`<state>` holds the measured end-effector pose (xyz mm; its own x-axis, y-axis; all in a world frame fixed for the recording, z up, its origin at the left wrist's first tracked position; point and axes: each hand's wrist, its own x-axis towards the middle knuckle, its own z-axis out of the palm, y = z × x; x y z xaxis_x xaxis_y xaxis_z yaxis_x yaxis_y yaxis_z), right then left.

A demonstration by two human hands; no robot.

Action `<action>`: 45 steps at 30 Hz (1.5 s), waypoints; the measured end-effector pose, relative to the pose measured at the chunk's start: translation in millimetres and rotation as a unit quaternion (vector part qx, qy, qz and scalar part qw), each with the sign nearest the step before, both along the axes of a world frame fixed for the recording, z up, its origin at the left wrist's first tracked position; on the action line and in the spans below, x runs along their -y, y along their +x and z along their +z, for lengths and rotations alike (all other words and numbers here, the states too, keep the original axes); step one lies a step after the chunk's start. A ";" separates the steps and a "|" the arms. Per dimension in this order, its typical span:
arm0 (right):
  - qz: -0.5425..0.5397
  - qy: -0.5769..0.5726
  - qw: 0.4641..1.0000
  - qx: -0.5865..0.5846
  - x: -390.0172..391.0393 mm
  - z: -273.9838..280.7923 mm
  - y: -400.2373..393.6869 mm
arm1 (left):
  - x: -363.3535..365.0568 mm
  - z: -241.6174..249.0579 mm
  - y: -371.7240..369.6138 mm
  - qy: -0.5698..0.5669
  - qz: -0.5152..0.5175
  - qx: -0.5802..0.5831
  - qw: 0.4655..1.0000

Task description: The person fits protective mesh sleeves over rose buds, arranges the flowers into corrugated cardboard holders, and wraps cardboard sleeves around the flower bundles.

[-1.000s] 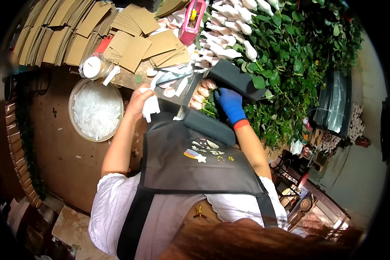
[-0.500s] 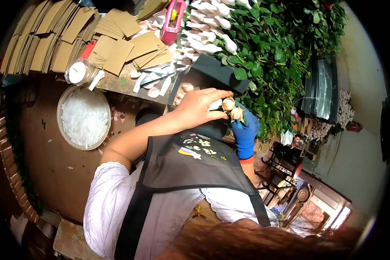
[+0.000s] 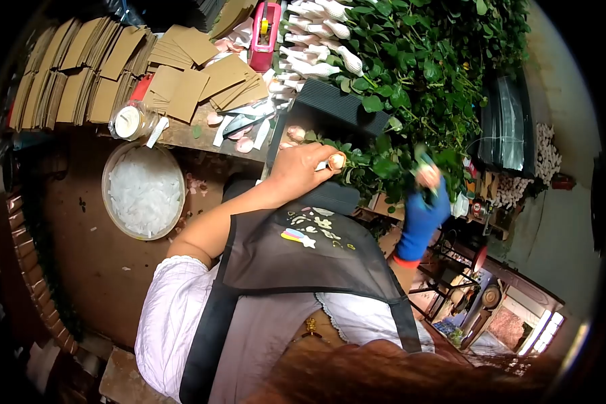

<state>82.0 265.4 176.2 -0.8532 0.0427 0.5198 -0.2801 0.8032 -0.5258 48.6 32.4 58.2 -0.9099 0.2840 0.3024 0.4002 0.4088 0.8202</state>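
Observation:
My bare left hand (image 3: pixel 301 170) pinches a pale peach rose (image 3: pixel 337 161) by its head, over the dark corrugated box (image 3: pixel 340 108). Leaves lie around and behind that rose. To the right, my right hand (image 3: pixel 423 214), in a blue glove with a red cuff, is closed on another pinkish rose (image 3: pixel 427 176); both are smeared by motion, and its stem is hard to make out. More pink roses (image 3: pixel 295 133) rest in the box beside my left hand.
Cardboard pieces (image 3: pixel 225 74), a pink tape dispenser (image 3: pixel 265 34) and white-wrapped bundles (image 3: pixel 316 40) lie on the bench. Dense green foliage (image 3: pixel 431 67) spreads at the upper right. A round tub of white strips (image 3: pixel 145 192) stands at the left, below a tape roll (image 3: pixel 127 123).
My hands have moved apart: the gloved right hand went right with one rose, while my left hand stays near the box with the other. The two roses were side by side before.

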 end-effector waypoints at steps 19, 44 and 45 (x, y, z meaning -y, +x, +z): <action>0.077 0.062 0.970 0.224 20.1 -68.0 12.3 | 9.4 24.4 -24.5 -0.007 -0.169 -0.027 0.985; -0.537 0.059 0.753 -0.375 -102.2 116.6 175.6 | 7.5 -128.2 -80.0 -0.316 -0.062 0.007 0.947; -0.476 0.068 0.815 -0.322 -101.6 114.1 180.6 | 7.3 -128.3 -79.2 -0.310 -0.057 -0.004 0.949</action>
